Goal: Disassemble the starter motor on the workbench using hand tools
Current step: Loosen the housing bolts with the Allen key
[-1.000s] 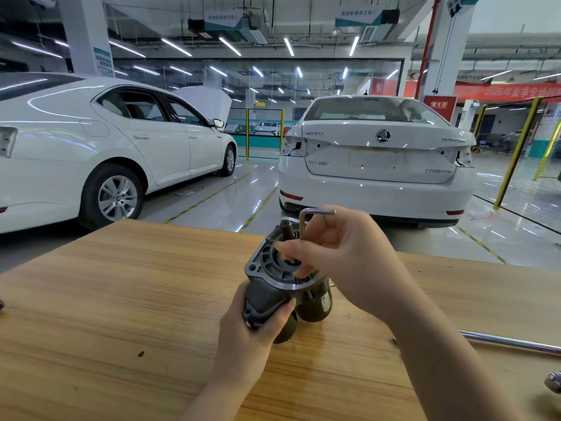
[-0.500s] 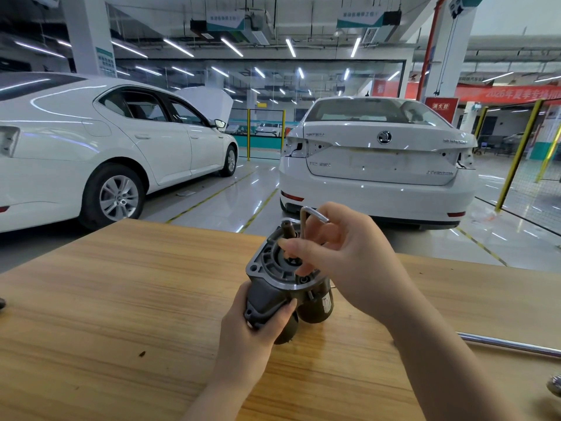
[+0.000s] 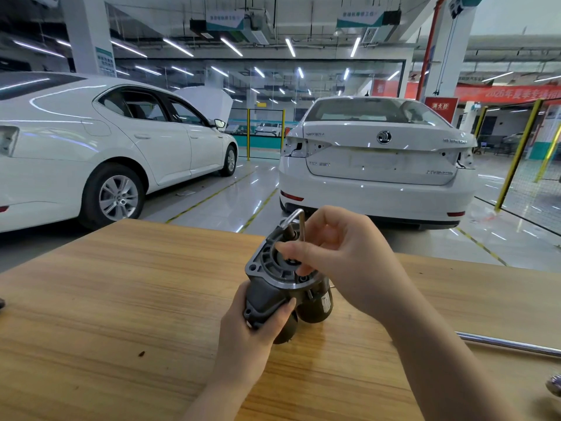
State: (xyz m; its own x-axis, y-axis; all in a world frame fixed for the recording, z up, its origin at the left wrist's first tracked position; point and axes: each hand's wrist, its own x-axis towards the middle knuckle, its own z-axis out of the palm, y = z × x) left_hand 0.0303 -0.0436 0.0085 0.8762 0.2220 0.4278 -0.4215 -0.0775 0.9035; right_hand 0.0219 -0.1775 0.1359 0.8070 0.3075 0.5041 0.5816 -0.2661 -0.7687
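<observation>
**Starter motor**: dark grey housing with a bright machined flange. It stands on end near the middle of the wooden surface, with the flange face tilted up toward the camera. Two dark cylindrical bodies sit side by side below the flange.

**Left hand**: enters from the lower edge and is wrapped round the near side of the housing, thumb laid across its front. It grips the starter motor firmly and covers the lower left of the housing.

**Right hand**: enters from the lower right and sits over the flange. Its fingers are curled and pinch the hex key. The index finger stretches across the flange opening, hiding part of the flange face.

**Hex key**: L-shaped, bright steel. One arm stands upright with the bend at the top, and the other slopes down to the left above the far rim of the flange. The lower end is behind the fingers, so where it seats cannot be told.

**Chrome bar**: lies on the surface to the right, well apart from the motor, and runs off the right edge.

**Small shiny metal piece**: at the right edge of the surface. It is blurred and its kind cannot be told.

**Dark speck**: on the surface, left of the left forearm.

**Dark object**: at the far left edge, mostly cut off.

**Beyond the surface:**
- a white car side-on at left, bonnet raised
- a second white car seen rear-on, directly behind the hands
- yellow posts at right
</observation>
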